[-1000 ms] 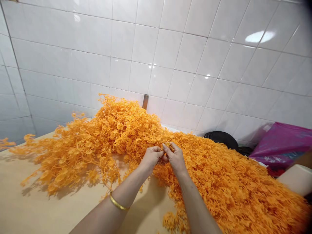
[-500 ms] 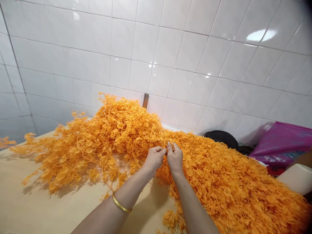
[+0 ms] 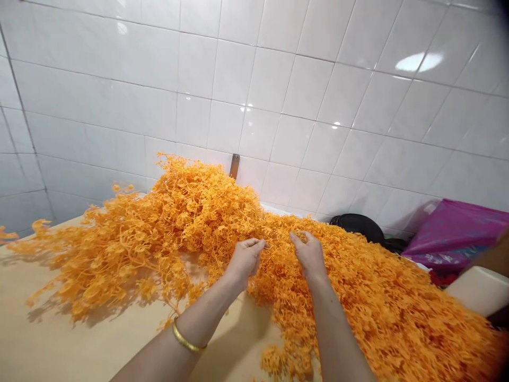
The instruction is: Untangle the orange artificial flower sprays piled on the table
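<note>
The left grip (image 3: 243, 261) and the right grip (image 3: 310, 255) are set apart, with orange foliage seen behind the gap. In the left grip, thumb and forefinger are pinched together; whether a stem is clasped there cannot be told. In the right grip, thumb and forefinger are bent toward each other, and whether anything fine is held cannot be told either.

2 masses of orange foliage are spread on the desk (image 3: 43, 345). The looser heap (image 3: 191, 207) is placed to the left of and beyond the left grip, the nearer of the 2; its long axis is laid roughly sideways. The denser mound (image 3: 389, 307) is placed around and to the right of the right grip, which is nearer to it, and is slanted down toward the near right.

Single stems cannot be traced in the tangle, and several fingers are hidden behind the hands. The mound is cut off at lower right. Beyond the right grip, black round things (image 3: 360, 227) are partly hidden, and a purple bag (image 3: 453, 233) is cut off.
</note>
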{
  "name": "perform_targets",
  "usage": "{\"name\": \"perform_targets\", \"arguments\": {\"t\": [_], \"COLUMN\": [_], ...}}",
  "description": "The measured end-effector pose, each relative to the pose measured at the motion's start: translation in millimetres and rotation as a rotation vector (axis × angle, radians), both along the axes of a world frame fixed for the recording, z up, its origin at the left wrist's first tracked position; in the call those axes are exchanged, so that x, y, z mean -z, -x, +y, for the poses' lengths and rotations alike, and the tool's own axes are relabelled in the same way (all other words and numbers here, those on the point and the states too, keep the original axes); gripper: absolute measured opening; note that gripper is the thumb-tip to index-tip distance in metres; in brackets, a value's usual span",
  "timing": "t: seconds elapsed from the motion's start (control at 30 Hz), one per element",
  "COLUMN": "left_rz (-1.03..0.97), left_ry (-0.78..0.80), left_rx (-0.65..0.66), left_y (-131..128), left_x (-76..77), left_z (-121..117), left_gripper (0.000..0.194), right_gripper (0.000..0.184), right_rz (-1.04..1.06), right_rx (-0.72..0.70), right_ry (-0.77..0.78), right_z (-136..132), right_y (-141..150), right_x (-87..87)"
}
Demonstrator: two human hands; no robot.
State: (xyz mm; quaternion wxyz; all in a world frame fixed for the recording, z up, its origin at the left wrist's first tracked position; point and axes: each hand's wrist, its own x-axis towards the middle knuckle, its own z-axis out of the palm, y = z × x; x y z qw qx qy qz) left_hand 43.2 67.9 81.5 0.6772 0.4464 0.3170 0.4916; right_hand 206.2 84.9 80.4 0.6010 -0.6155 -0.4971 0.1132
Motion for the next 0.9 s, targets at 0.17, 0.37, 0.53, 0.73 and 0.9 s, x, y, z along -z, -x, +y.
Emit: {"name": "perform_targets", "arguments": {"t": [0.17, 0.37, 0.53, 0.73, 0.9], "left_rz": [0.007, 0.177, 0.325, 0.528, 0.684], "left_ry": [-0.03, -0.058, -0.102, -0.279, -0.591], "left_rx": [0.002, 0.046, 0.161, 0.106, -0.016], "left_y": [6, 10, 24, 38, 33], "left_x": [7.5, 7.4, -7.1, -17.3, -13.6], "left_z": [9, 15, 16, 22, 20], "left_gripper": [0.016, 0.012, 0.014, 0.03, 0.027], "right_gripper": [0.03, 0.031, 0.04, 0.028, 0.025], "right_rz": [-0.305, -0.363, -0.378, -0.313, -0.159], "right_rx": [0.167, 0.012, -0.308, -0.51, -0.546], "right_ry": [0.129, -0.091, 0.005, 0.094, 0.115], "right_z": [-8, -24, -27, -22, -18], "right_y": [3, 12, 27, 44, 54], "right_x": [-9.4, -29.7, -28.8, -14.9, -8.6]}}
